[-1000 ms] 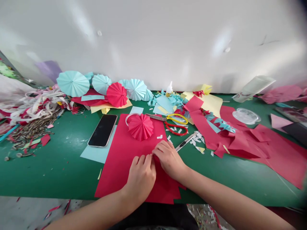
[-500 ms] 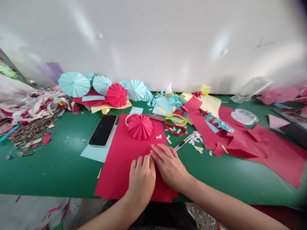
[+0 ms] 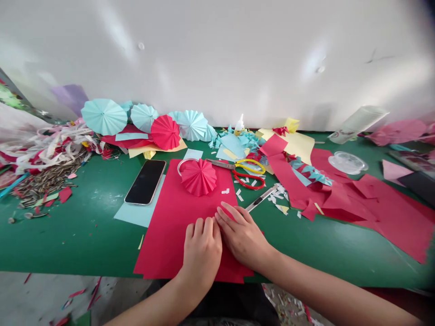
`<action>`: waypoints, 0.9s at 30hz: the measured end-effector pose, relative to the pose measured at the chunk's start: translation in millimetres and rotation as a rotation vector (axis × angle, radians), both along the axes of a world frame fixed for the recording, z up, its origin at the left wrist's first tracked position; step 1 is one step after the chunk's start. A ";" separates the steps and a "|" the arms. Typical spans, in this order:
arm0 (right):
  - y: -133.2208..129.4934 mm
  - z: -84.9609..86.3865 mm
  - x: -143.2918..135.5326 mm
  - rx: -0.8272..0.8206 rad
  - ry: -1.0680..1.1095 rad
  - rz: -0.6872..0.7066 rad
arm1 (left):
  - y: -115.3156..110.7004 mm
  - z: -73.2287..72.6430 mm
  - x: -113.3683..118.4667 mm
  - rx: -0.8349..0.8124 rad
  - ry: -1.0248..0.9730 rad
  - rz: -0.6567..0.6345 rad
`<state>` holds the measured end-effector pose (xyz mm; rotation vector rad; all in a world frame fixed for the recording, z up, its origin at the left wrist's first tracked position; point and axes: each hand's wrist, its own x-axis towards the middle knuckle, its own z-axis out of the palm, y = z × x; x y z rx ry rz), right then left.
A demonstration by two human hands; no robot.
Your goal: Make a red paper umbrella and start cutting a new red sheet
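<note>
My left hand (image 3: pixel 203 244) is closed, knuckles up, over a red paper sheet (image 3: pixel 170 226). Whatever its fingers pinch is hidden beneath them. Beside it, my right hand (image 3: pixel 243 235) lies with fingers stretched forward and slightly bent, pressing on red paper; its fingertips meet the left hand's index side. Red shows under the right fingers, but I cannot tell whether it is a separate piece. Ahead of both hands, a pleated red paper rosette (image 3: pixel 199 177) rests on the sheet, against a roll of white tape (image 3: pixel 181 166). A box cutter (image 3: pixel 261 199) lies just beyond my right hand.
Scissors (image 3: pixel 249 173) with yellow and red handles lie past the rosette. A phone (image 3: pixel 145 182) rests on light blue paper at left. Pale blue rosettes (image 3: pixel 104 117) and a glue bottle (image 3: pixel 239 123) line the back. Red paper scraps (image 3: pixel 360 203) spread rightward; ribbons (image 3: pixel 61 145) pile at left.
The whole view has shifted slightly. Both hands stay together on the red paper, almost in the same pose.
</note>
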<state>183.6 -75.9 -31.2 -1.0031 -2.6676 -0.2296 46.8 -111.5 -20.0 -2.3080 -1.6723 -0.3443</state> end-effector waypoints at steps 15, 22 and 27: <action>-7.4 1.1 -1.0 -0.056 -0.037 -0.027 | -15.9 -12.2 9.0 0.113 -0.084 -0.120; -11.0 0.2 4.3 -0.069 0.039 -0.018 | -17.2 -5.9 15.0 0.037 0.018 -0.089; -12.9 0.8 5.9 -0.063 0.068 -0.007 | -18.3 -3.2 15.4 0.020 0.039 -0.094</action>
